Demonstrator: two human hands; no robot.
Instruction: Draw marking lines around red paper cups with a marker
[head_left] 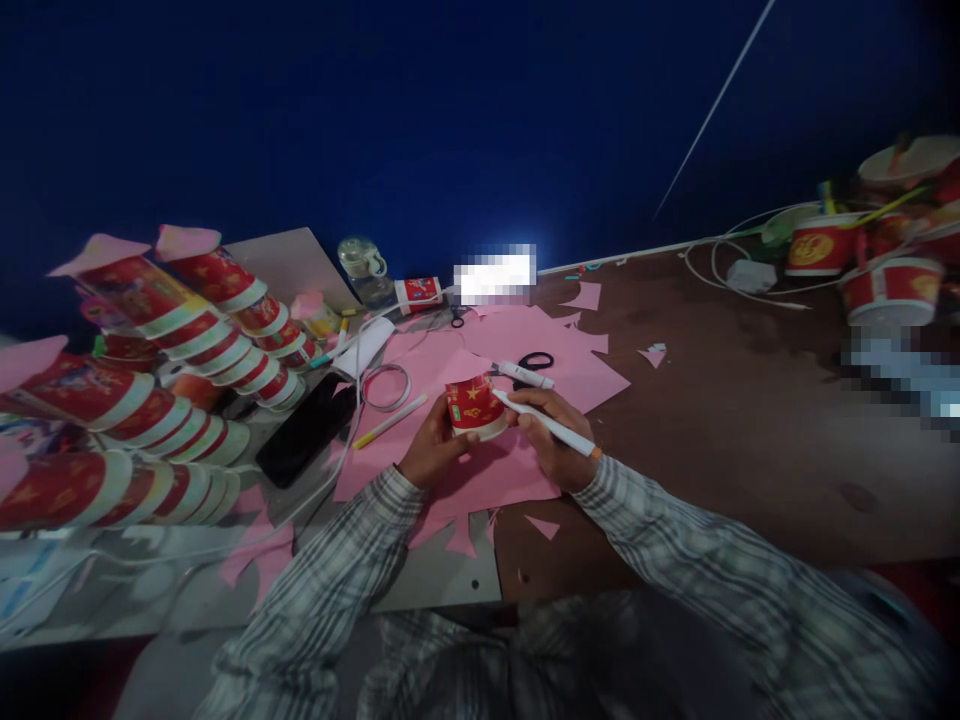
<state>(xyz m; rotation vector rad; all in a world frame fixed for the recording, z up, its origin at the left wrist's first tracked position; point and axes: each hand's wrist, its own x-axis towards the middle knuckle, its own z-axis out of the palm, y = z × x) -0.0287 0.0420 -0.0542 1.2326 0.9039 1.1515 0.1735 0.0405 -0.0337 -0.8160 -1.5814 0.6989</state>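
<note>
One red cup is in the left hand, near nested cups.

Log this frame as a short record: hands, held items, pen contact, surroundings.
left_hand: left hand holds red paper cup
right_hand: right hand grips white pen, orange end away from cup
pen_contact: tip at cup's right side; touching or not, cannot tell
under_hands: pink paper
left_side: stacked red cups, black phone
beyond_hands: clear bottle
far_right: cups with items inside
</note>
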